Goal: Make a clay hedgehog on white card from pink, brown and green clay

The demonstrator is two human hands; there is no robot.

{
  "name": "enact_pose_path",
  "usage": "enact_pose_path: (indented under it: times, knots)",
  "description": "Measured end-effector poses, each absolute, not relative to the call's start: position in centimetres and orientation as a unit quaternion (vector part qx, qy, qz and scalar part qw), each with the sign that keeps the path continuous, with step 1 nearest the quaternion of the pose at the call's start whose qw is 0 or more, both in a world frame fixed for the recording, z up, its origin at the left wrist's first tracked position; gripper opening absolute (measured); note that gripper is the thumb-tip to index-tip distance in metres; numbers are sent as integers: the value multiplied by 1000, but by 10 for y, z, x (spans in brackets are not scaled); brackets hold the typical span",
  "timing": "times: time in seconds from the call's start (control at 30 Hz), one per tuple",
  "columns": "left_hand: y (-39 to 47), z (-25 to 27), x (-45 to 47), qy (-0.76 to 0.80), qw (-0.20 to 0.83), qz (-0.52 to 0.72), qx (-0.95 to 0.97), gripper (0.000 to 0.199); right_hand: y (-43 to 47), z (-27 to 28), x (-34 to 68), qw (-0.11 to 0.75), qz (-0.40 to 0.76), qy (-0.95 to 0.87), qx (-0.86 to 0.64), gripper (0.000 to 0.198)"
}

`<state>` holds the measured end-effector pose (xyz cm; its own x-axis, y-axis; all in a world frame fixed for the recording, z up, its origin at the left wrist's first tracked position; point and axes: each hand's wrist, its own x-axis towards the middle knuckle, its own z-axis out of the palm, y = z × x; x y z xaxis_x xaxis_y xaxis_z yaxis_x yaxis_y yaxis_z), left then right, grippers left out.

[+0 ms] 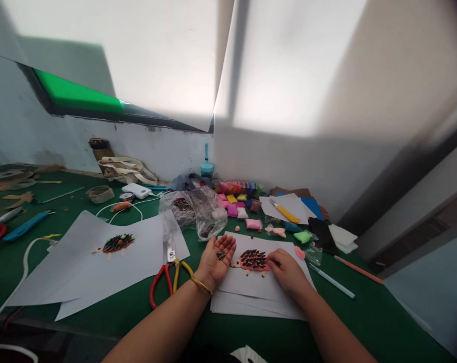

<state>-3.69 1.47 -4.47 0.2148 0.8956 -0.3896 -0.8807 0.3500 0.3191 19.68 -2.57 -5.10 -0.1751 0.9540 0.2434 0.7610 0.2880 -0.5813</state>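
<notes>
The left hand (212,266) lies palm up with fingers loosely spread, a few dark seeds (221,255) resting in it, and covers part of the left edge of a sheet of paper (247,288). The right hand (287,269) bends its fingertips in at the tail end of a seed-covered hedgehog (253,260) on that sheet; I cannot tell whether they pinch a seed.

Scissors (171,253) with red and yellow handles take up the space just left of the left hand. Farther left, other sheets bear a second hedgehog (118,244). To the right of the right hand lie a pale blue pen (332,281) and an orange stick (359,269).

Just beyond the working sheet, a pink packet (253,224), a green packet (304,236) and a crumpled clear bag (211,204) crowd the space. A yellow cutter (285,210) lies on white paper behind them.

The green table (118,307) runs back to a pale, scuffed wall (168,151), where a blue cup (207,169) and a cloth bag (128,169) sit. Above, white sheets (156,55) hang over a window, crossed by sunlight and shadow.
</notes>
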Motion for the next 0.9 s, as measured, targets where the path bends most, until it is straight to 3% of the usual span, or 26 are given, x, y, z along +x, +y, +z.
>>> enact_pose_path:
  times: [0.4, 0.67, 0.9]
  knots:
    - [9, -41, -36, 209, 828, 519, 36, 39, -38, -33, 181, 367, 112, -745, -545, 19]
    - [2, -33, -36, 158, 877, 447, 84, 51, -33, -19, 112, 341, 60, -844, -409, 16]
    - [-2, -25, -35, 151, 890, 417, 109, 55, -28, -22, 97, 296, 10, -856, -423, 9]
